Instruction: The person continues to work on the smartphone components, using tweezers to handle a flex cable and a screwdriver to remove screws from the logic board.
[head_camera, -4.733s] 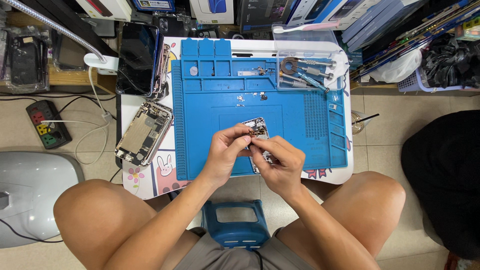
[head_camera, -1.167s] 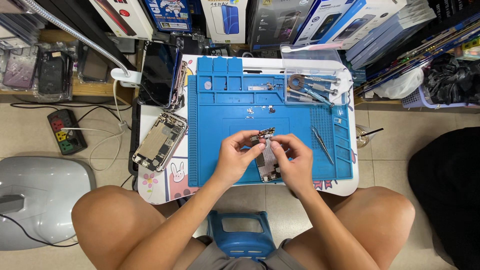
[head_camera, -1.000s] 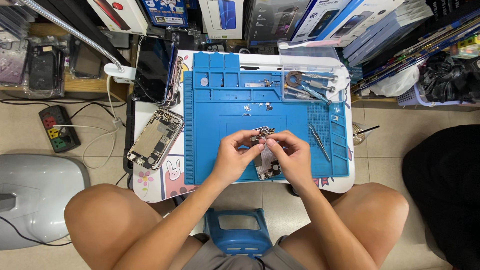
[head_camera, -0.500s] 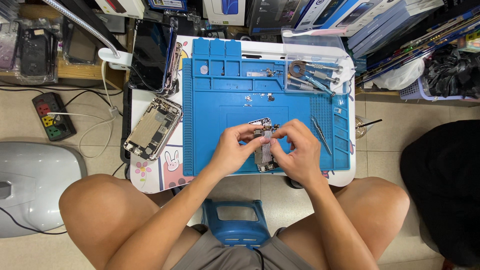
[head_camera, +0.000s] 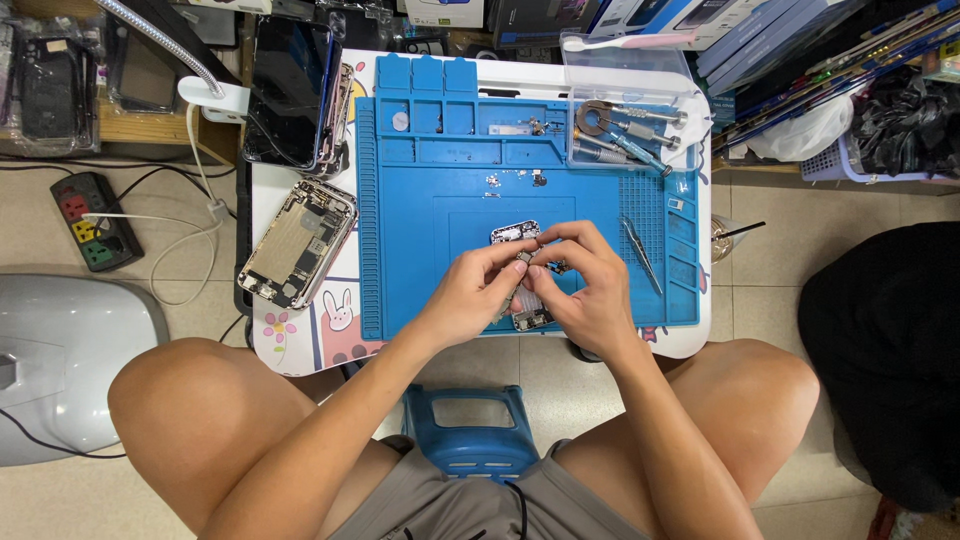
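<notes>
Both hands, left (head_camera: 478, 290) and right (head_camera: 590, 285), grip clamped on a small phone board (head_camera: 524, 262) between their fingertips.

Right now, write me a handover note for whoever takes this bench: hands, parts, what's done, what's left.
Left hand and right hand: both pinch a small circuit board over the blue mat, fingertips meeting at a tiny part.
Opened phone housing lies left of the mat, off it.
Tweezers lie on the mat, right of the hands.
Screwdrivers sit in the clear tray at top right.
Loose small parts lie above the board.
Done: phone opened, board out.
Left: board and housing still apart.
</notes>
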